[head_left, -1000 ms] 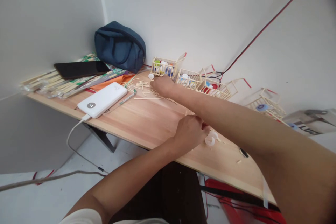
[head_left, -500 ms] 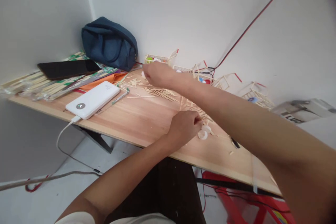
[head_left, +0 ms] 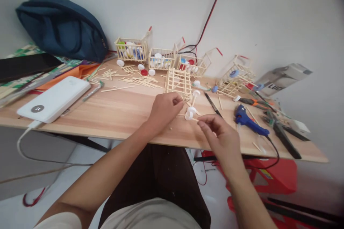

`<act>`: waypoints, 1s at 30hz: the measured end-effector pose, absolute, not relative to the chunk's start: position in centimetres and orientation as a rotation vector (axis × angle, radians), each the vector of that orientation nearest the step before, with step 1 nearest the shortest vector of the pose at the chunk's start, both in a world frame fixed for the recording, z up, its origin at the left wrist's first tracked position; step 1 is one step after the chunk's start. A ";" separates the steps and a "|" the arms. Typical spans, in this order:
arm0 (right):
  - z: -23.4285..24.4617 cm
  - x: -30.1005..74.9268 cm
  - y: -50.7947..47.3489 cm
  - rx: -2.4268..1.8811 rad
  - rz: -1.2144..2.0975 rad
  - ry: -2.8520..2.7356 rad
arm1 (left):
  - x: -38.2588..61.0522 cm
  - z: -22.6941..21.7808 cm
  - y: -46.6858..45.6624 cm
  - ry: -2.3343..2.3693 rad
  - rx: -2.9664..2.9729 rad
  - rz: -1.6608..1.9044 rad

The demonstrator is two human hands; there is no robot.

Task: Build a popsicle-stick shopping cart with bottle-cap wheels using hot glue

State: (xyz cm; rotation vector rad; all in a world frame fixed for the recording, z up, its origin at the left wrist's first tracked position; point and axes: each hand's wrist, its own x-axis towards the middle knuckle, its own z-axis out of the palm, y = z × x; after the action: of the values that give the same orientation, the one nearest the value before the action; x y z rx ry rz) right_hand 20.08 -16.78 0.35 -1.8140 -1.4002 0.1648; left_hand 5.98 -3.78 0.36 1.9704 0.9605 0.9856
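Note:
My left hand rests on the wooden table with fingers curled, its fingertips pinched near a flat lattice of thin sticks. What it holds I cannot make out. My right hand hovers at the table's front edge, thumb and forefinger pinched on a thin stick beside white bottle-cap wheels on stick axles.
Small stick carts filled with bottle caps line the wall. Loose sticks lie scattered. A white power bank, dark phone and blue bag sit left. A blue glue gun and pliers lie right.
My right arm has pulled back from the far carts to the table's front edge, now pinching a stick. The view swung right, so the glue gun and tools show.

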 end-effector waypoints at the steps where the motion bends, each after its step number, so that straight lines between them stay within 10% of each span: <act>1: -0.5 19.8 -16.9 -1.839 0.152 -1.403 | 6.0 0.4 -3.8 0.966 1.970 0.989; 30: -3.9 17.4 -14.7 -1.966 -0.141 -1.480 | 6.1 0.6 -3.9 1.016 2.004 0.974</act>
State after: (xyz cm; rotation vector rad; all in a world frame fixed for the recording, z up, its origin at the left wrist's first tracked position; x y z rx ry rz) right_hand 17.38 -14.73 -3.92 -1.9660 -1.4797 -0.1414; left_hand 6.10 -3.95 0.57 2.0036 1.0159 0.9744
